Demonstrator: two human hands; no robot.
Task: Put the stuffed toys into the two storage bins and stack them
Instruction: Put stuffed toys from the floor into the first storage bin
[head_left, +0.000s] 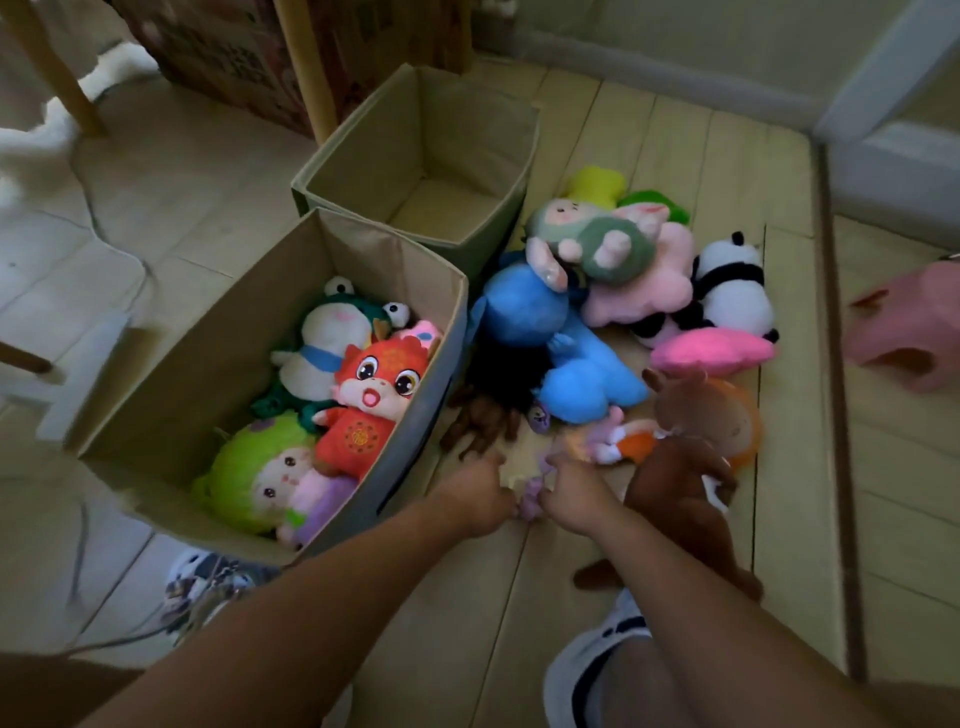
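Two beige fabric bins stand on the floor. The near bin holds a red dragon toy, a frog toy and a green doll. The far bin holds nothing. To their right lies a pile of stuffed toys: a blue toy, a green-clad doll, a panda, a pink cushion toy, a brown toy. My left hand and my right hand are both closed on a small pale purple toy at the pile's near edge.
A wooden chair leg and a cardboard box stand behind the bins. A pink object lies at the far right past a dark floor strip. My shoes are near the bottom edge. A white wall runs along the back right.
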